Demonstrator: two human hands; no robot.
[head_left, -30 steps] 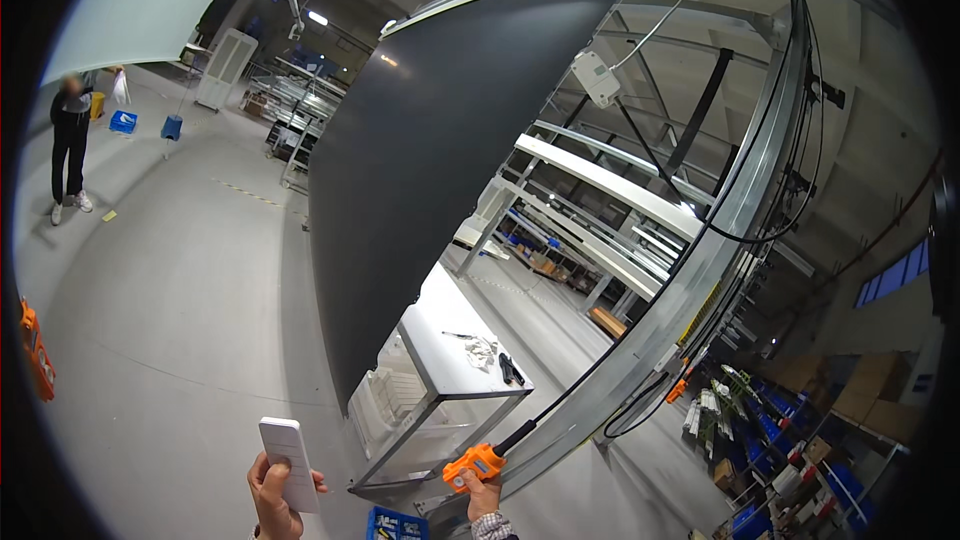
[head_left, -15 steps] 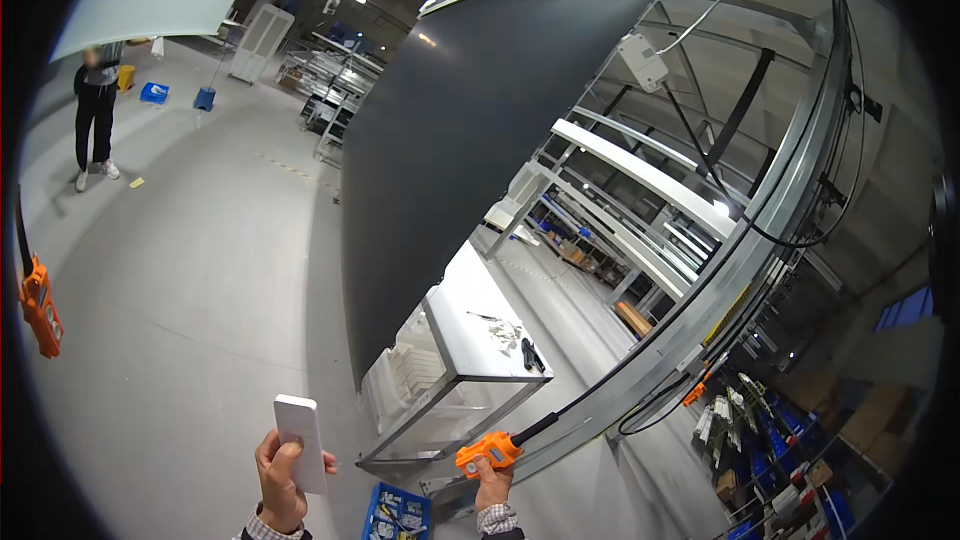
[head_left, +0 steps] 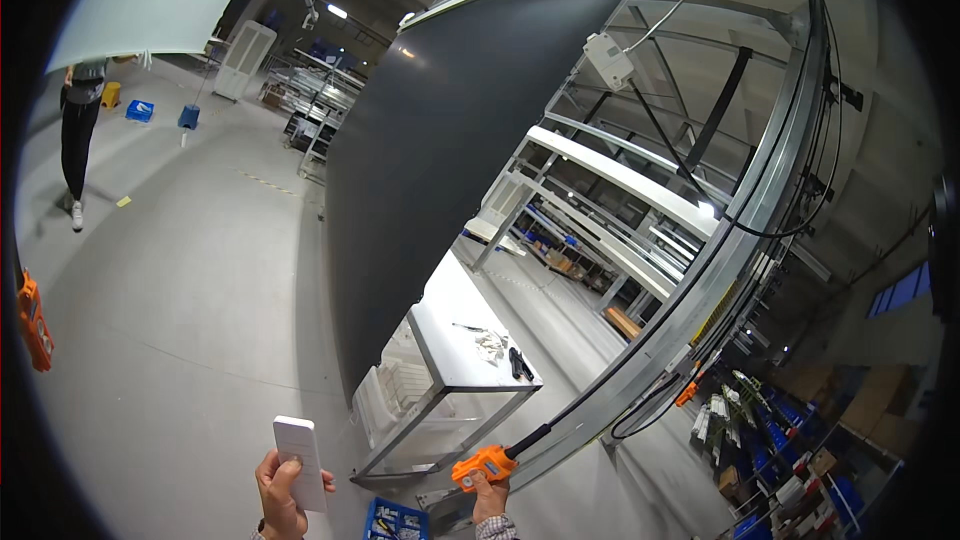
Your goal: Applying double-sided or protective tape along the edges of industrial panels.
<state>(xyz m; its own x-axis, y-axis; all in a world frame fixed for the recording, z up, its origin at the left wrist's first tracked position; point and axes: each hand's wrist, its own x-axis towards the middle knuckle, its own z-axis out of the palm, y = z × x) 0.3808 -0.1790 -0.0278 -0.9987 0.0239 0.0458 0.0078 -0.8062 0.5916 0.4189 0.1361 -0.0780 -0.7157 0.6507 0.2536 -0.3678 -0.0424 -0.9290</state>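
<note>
The left hand (head_left: 283, 495) clasps a white remote (head_left: 300, 448) upright (thumb on it); the right hand (head_left: 489, 502) is clamped on an orange pendant control (head_left: 484, 466), seemingly aiming at the dark panel (head_left: 450, 160).

A white bench (head_left: 455, 315) with grey metal legs stands on the smooth grey floor (head_left: 190, 280). On its top lie a small pile of pale bits (head_left: 490, 345) and a black tool (head_left: 518, 364), close together near one end. A white ribbed thing (head_left: 385, 392) rests under the bench. A blue crate (head_left: 397, 520) sits on the floor nearby.
</note>
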